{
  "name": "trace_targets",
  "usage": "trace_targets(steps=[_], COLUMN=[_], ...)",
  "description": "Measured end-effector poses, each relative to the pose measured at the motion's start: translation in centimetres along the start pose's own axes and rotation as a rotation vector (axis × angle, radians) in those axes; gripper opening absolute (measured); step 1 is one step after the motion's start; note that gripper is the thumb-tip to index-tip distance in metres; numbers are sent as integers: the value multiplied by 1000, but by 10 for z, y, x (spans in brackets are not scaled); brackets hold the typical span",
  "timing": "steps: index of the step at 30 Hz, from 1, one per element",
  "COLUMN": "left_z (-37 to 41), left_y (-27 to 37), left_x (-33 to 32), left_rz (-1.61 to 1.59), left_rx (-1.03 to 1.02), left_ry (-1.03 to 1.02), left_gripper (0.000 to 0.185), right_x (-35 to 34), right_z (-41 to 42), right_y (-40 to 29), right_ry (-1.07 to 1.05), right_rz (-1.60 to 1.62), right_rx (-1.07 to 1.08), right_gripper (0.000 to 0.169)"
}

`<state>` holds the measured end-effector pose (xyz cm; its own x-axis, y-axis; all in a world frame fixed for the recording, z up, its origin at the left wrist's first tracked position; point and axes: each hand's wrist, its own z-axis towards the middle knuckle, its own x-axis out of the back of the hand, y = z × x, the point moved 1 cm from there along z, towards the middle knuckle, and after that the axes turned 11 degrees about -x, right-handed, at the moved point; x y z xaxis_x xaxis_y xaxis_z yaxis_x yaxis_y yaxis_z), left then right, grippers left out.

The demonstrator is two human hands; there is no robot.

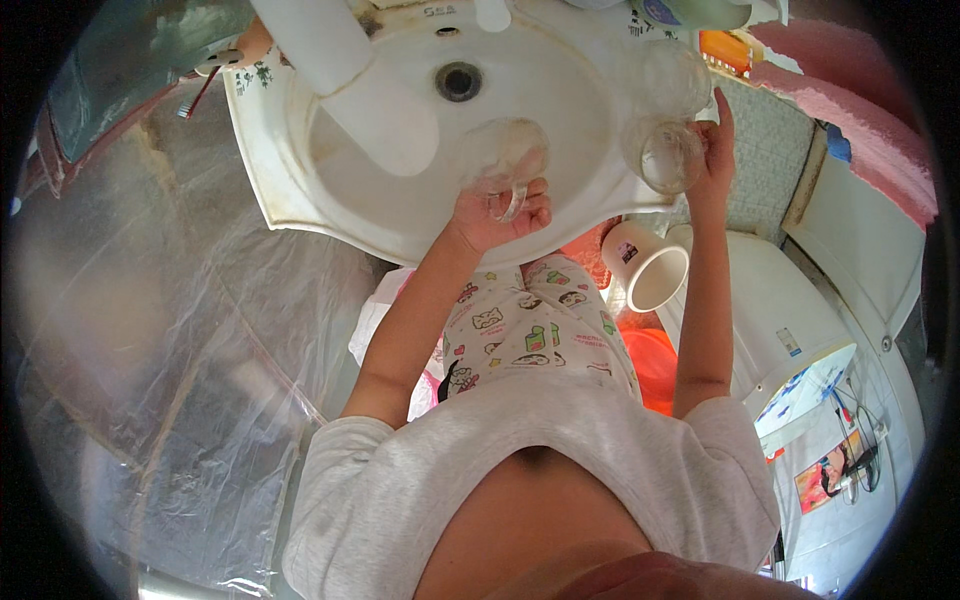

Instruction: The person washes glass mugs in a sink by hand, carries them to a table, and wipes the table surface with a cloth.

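Observation:
Over the near part of a white ceramic washbasin [352,202], my left hand [499,214] holds a clear glass mug [517,146] by its handle. My right hand [711,154] is at the basin's right rim, its fingers against a clear glass vessel [667,159] that stands on the ledge. Another clear glass vessel [667,75] stands just beyond it. The drain [459,81] shows uncovered in the middle of the bowl. A white faucet or pipe-like part [382,112] reaches over the basin's left side.
A toothbrush [199,94] sticks out at the back left. Clear plastic sheeting [187,360] hangs along the left. Below the basin at right are a cream bin [658,274] and a red basin [649,367], beside a white appliance [787,300]. A pink towel [847,112] hangs at the upper right.

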<state>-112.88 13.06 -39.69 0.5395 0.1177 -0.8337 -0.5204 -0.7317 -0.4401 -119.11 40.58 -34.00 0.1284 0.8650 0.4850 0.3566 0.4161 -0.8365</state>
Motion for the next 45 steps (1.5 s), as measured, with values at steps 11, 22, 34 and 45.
trace_targets(steps=[11, 22, 34, 45], left_z=[-21, -56, -183, -191], left_y=[16, 34, 118, 158], left_x=[-12, -43, -138, -123], left_rz=[167, 770, 1950, 2031], left_rx=[-178, -543, -1252, -1100], left_ry=[79, 577, 1142, 1129], left_gripper=[5, 27, 31, 32], right_x=[11, 18, -64, -318], right_z=[32, 26, -146, -13], right_y=[19, 11, -31, -164], right_ry=[-378, -318, -398, 15], right_rz=[164, 130, 236, -442], right_rx=[-84, -76, -473, 574], right_gripper=[36, 40, 21, 44])
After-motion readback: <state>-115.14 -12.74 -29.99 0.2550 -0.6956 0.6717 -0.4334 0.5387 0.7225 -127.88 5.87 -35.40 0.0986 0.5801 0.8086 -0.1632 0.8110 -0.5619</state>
